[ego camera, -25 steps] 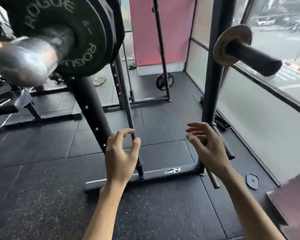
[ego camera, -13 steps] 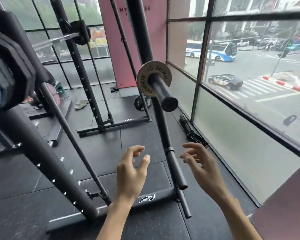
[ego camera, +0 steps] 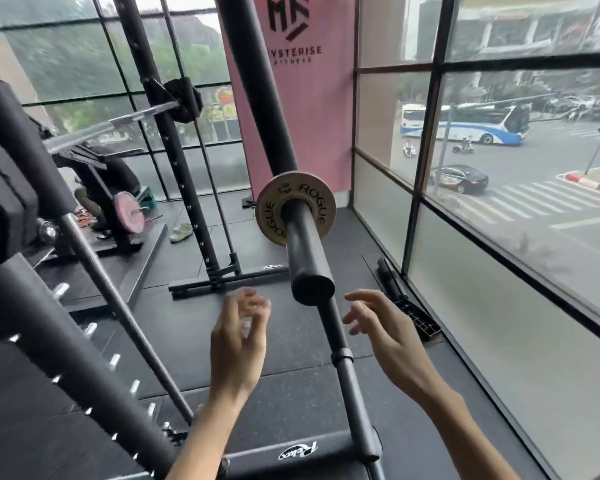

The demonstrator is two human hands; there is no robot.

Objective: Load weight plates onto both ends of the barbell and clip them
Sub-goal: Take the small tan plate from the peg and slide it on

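A black storage peg (ego camera: 309, 251) juts toward me from a rack upright, with a small pale "ROGUE" weight plate (ego camera: 296, 212) pushed to its base. My left hand (ego camera: 238, 341) and my right hand (ego camera: 385, 336) are raised on either side of the peg's free end, just below it, fingers spread and holding nothing. At the far left edge a large dark plate (ego camera: 4, 199) is close to the camera and blurred. A barbell (ego camera: 118, 121) rests on the far rack with a dark plate (ego camera: 184, 100) on its end.
A slanted black rack post (ego camera: 66, 368) with holes crosses the lower left. The rack's floor foot (ego camera: 291, 453) lies just ahead of me. A pink plate (ego camera: 129, 212) stands on a platform at left. Glass windows (ego camera: 499, 271) close off the right side.
My view has swung up and to the right, away from the big green plate on the bar. The peg with the small plate now sits centre, and both hands rose toward its end.
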